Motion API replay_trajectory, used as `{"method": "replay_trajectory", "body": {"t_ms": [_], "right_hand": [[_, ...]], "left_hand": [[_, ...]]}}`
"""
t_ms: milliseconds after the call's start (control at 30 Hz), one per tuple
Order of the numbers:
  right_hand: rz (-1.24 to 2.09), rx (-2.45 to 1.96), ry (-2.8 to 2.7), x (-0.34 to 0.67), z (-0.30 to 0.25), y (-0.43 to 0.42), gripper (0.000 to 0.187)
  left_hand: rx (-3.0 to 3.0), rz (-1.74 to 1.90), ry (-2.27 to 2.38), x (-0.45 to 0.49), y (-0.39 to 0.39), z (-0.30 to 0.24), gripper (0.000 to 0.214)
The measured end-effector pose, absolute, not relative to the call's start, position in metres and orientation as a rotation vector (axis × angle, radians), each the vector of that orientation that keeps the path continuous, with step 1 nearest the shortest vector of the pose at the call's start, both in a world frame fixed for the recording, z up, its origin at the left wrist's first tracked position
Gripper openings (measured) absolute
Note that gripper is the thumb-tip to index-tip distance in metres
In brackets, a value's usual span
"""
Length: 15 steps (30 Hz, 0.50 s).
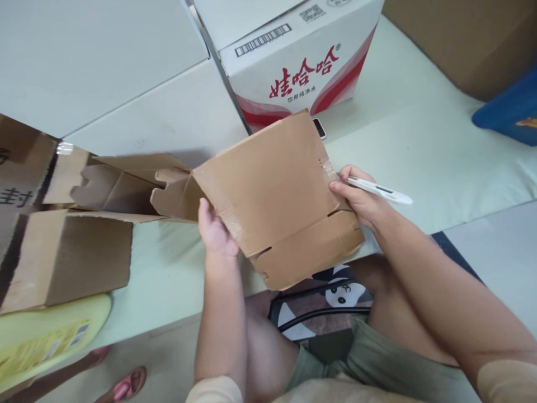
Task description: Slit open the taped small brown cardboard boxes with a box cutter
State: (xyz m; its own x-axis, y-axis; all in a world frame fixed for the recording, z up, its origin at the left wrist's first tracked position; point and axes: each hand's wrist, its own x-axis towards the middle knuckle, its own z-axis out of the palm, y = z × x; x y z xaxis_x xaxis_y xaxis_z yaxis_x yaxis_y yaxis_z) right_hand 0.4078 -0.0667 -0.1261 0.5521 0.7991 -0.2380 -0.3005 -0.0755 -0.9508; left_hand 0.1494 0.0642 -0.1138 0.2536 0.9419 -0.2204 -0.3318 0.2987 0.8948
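Observation:
A flat brown cardboard box (272, 190) is held up in front of me, tilted, with its flap (310, 246) toward my lap and strips of clear tape at both sides. My left hand (216, 229) grips the box's left edge; its fingers are partly hidden behind the cardboard. At the right edge, my right hand (361, 196) pinches the box and also holds a white utility knife (380, 190). The knife's body points out to the right, and its tip is hidden by the fingers.
An open cardboard box (126, 187) lies left, near another brown box (92, 257) and a yellow-green bottle (59, 330). Behind stands a white water carton (302, 73), a phone (319, 129) beside it. A blue object (507, 112) is far right. Another person's sandalled foot (130, 383) shows lower left.

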Motion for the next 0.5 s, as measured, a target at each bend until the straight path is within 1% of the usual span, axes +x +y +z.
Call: {"method": "replay_trajectory", "body": {"t_ms": [33, 67, 133, 267, 433, 500], "right_hand": [[0.904, -1.397, -0.482, 0.408, -0.128, -0.066, 0.048], [0.846, -1.433, -0.493, 0.407, -0.13, -0.066, 0.046], [0.776, -1.473, -0.513, 0.407, -0.133, -0.066, 0.044], [0.776, -1.433, -0.43, 0.413, -0.134, -0.065, 0.042], [0.641, -1.354, -0.174, 0.428, -0.134, -0.06, 0.053], [0.704, -1.325, -0.181, 0.429, -0.134, -0.06, 0.058]], "left_hand": [[0.847, 1.005, 0.875, 0.149, 0.062, -0.112, 0.071], [0.861, 0.985, 0.864, 0.149, 0.06, -0.11, 0.07], [0.895, 0.952, 0.898, 0.148, 0.057, -0.112, 0.063], [0.943, 1.053, 0.923, 0.141, 0.064, -0.121, 0.057], [0.934, 1.314, 0.828, 0.135, 0.076, -0.125, 0.05], [0.916, 1.354, 0.805, 0.137, 0.077, -0.124, 0.05]]}}
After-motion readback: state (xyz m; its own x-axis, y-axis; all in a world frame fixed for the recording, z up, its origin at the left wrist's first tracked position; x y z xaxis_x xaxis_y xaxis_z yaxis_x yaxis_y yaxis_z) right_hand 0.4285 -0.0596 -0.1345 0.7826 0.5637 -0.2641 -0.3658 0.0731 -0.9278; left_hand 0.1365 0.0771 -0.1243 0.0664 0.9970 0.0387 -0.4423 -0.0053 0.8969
